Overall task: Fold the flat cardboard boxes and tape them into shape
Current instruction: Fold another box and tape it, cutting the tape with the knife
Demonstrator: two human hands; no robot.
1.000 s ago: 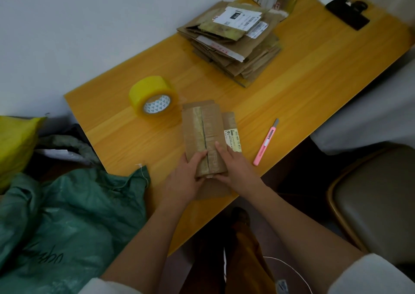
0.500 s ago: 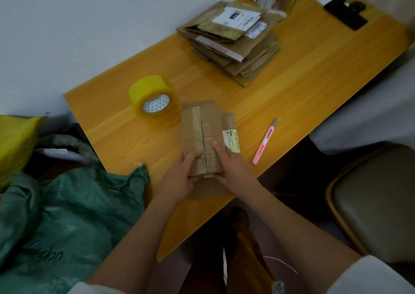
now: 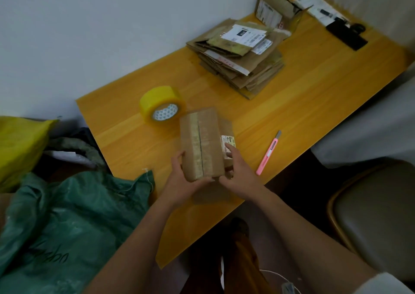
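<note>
A: Where is the cardboard box [image 3: 202, 143] in relation to the hands?

B: Between them, at the near edge of the wooden table [image 3: 314, 96]. The left hand [image 3: 182, 181] grips its near-left corner, thumb up along the left side and fingers curled under the near end. The right hand [image 3: 238, 172] holds the right side, one finger stretched forward over the white label [image 3: 228, 141] there.

A: So the hands are apart?

B: Yes, one on each side, with the box clamped between them. Its top faces the camera, and a strip of tape runs down the centre seam.

A: Is it flat on the table?

B: I cannot tell; its near end sits over the table's edge in the hands.

A: What lies around it?

B: The yellow tape roll [image 3: 162, 104] is just beyond its far-left corner, very close. A pink utility knife [image 3: 268, 153] lies to the right, apart from the right hand. The stack of flat cardboard boxes [image 3: 240, 58] sits well beyond, near the wall.
</note>
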